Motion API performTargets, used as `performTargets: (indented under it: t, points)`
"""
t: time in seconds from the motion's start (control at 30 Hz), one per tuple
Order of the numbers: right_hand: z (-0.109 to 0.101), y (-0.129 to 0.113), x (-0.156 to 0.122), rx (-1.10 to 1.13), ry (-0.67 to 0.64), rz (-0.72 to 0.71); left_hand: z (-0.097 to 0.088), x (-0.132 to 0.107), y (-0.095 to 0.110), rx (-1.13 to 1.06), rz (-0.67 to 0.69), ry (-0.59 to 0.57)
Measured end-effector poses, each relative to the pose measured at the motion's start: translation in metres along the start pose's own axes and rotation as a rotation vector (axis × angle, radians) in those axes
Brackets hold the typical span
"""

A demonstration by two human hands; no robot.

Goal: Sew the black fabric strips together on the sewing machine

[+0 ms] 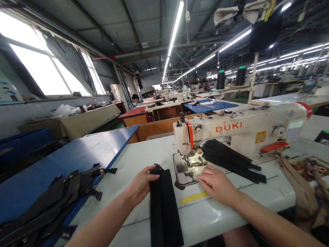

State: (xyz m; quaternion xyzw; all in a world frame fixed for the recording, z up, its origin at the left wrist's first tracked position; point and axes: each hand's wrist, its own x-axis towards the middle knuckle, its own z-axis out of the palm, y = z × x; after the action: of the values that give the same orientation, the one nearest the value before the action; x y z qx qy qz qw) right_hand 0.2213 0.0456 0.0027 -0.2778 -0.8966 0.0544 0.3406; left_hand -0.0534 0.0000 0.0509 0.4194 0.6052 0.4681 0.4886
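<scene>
Left hand (140, 185) pinches black strip (155, 209), tabletop (136, 156) open leftward; right hand (218, 184), grip unclear, at edge of metal plate (183, 176).

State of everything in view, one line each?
Left hand: pinching black strap near far end
Right hand: fingers bent, near needle plate
Sewing machine: needle area lit
Black strips: fanned out
Thread cones: upright
Strap pile: heaped loosely
Ceiling lights: on

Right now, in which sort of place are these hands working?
Most likely a sewing workshop: a sewing machine stands on the table, with black strips near it and thread cones in view.
</scene>
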Motion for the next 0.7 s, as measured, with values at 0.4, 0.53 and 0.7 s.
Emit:
performTargets:
  t: [0.4,0.53,0.7]
  points:
    - [0.011,-0.06,0.005,0.258,-0.454,-0.091,0.016,0.047,-0.002,-0.151,-0.084,-0.025]
    - [0.011,-0.056,0.008,0.243,-0.49,-0.097,0.012,0.067,0.002,-0.017,-0.006,-0.056]
    - [0.017,-0.051,0.006,0.227,-0.488,-0.129,0.007,0.099,-0.013,0.266,0.168,0.147]
